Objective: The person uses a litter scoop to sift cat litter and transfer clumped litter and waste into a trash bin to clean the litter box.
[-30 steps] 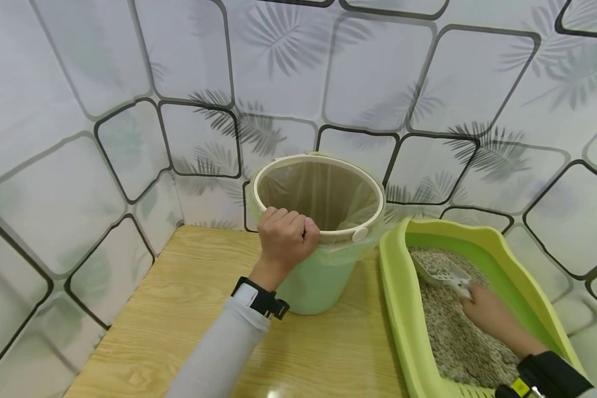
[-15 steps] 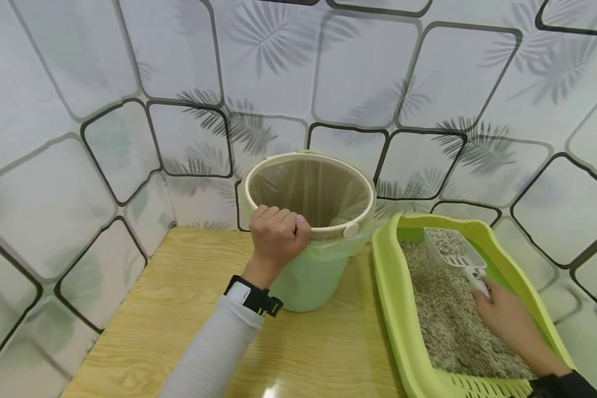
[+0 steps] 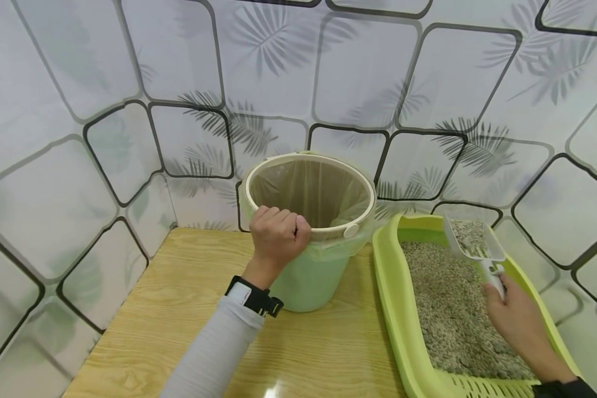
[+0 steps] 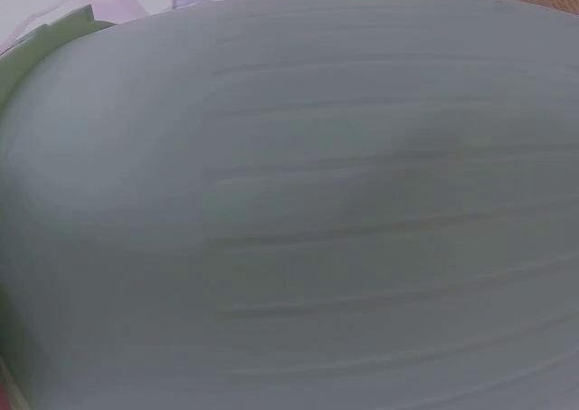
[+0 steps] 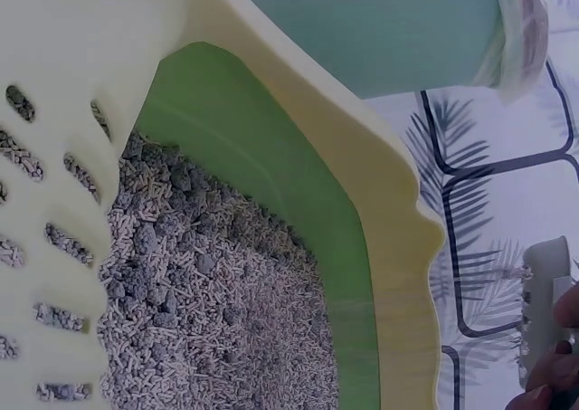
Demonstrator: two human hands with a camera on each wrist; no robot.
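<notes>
My left hand grips the near rim of a pale green trash bin lined with a clear plastic bag. The bin's ribbed side fills most of the left wrist view. In my right hand is the handle of a white slotted litter scoop, raised over the far right side of a yellow-green litter box. Pellet litter lies in the scoop. More litter covers the box's floor. At the right wrist view's edge, the scoop and curled fingers are partly cut off.
Bin and litter box stand side by side on a wood-grain surface. Patterned wall covering rises close behind both and along the left. A slotted ledge forms the box's near end.
My right hand has lifted the scoop out of the litter, with pellets in it, and moved it up and to the right. My left hand keeps its hold on the bin rim.
</notes>
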